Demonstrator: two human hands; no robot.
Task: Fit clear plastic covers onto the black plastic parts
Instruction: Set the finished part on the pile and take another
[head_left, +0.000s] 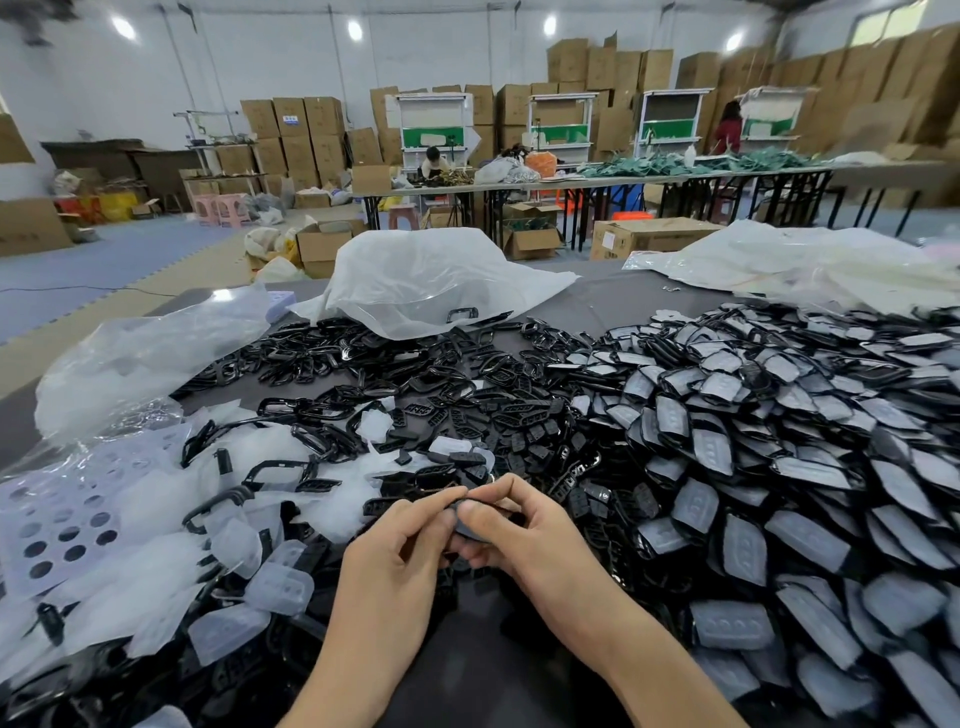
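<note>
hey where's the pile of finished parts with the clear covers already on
In the head view the pile of covered parts fills the table's right side, right of both hands and of the bare black parts in the middle.

You are looking across a big storeroom with white walls and round ceiling lamps glowing overhead. Brown cardboard boxes are stacked high along the back wall and the right side. A row of long folding tables on black legs runs across the middle, with white and green shelf units behind them. The floor is blue-grey mat with a tan strip. Pink stools stand at the left.
</note>
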